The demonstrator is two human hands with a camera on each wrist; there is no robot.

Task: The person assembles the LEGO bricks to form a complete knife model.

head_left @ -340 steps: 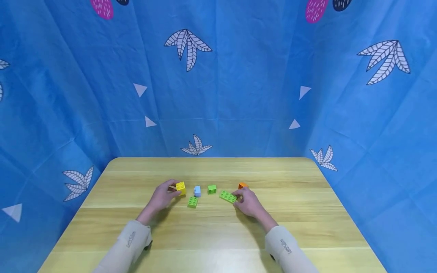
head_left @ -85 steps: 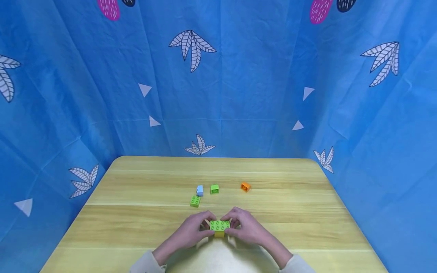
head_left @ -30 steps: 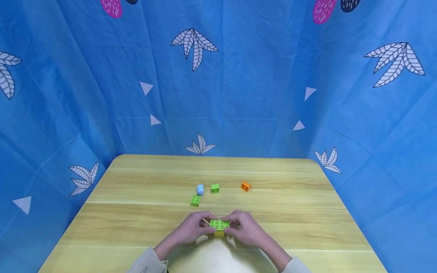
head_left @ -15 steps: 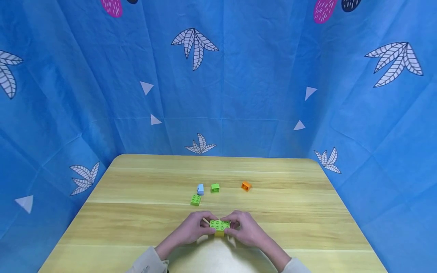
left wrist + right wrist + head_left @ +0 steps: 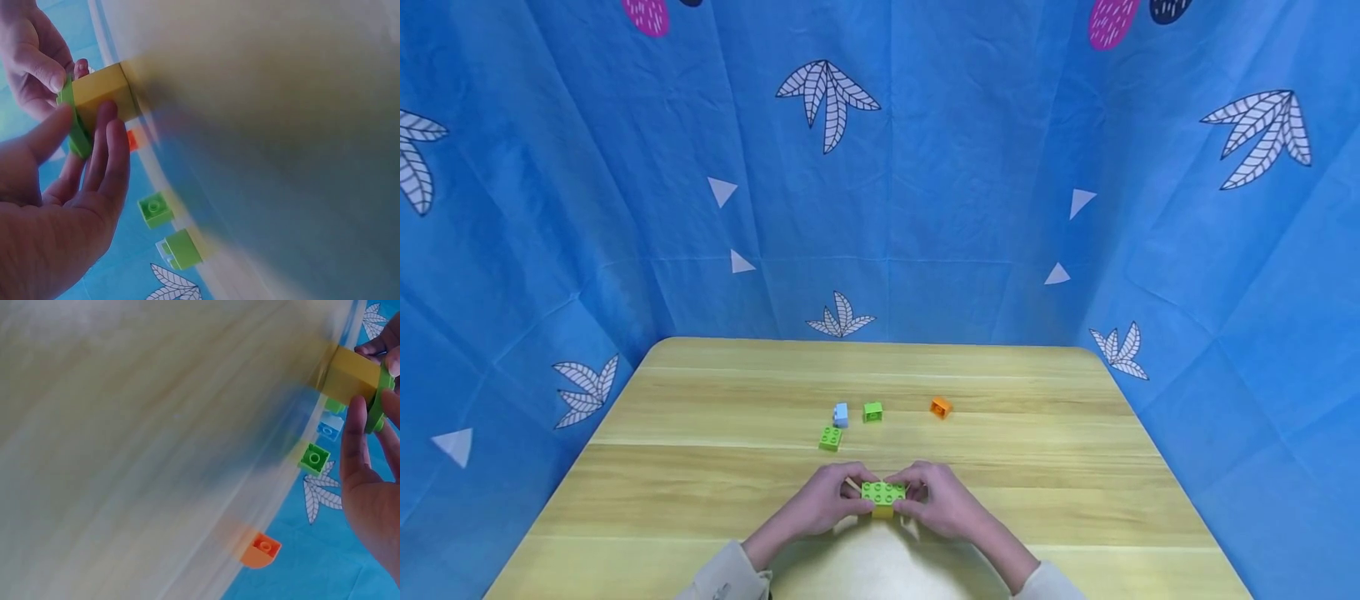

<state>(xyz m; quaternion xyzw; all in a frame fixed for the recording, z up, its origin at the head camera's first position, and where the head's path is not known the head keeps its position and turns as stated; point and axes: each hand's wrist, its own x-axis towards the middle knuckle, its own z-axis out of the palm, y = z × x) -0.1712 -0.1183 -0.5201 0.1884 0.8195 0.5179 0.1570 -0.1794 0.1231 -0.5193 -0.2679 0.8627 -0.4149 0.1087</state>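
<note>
Near the front middle of the table, a long flat green building brick [image 5: 883,492] lies across the top of a yellow brick [image 5: 882,512]. My left hand [image 5: 822,502] pinches the green brick's left end between thumb and fingers. At its other end my right hand [image 5: 943,503] does the same. Seen from the left wrist, the yellow brick [image 5: 103,90] sits against the underside of the green one [image 5: 77,128], with left fingertips beside its wall. The right wrist view shows a right finger close to the yellow brick [image 5: 351,375] too.
Farther back on the wooden table [image 5: 715,467] lie a light blue brick [image 5: 841,415], a green brick [image 5: 831,438] with studs up, a small green brick [image 5: 872,412] on its side, and an orange brick [image 5: 941,407]. A blue patterned curtain [image 5: 970,167] surrounds the table.
Earlier, my left hand was at the yellow brick and my right at the long green one, apart. Both were brought together in front, green atop yellow. Over the last second the hands barely move.
</note>
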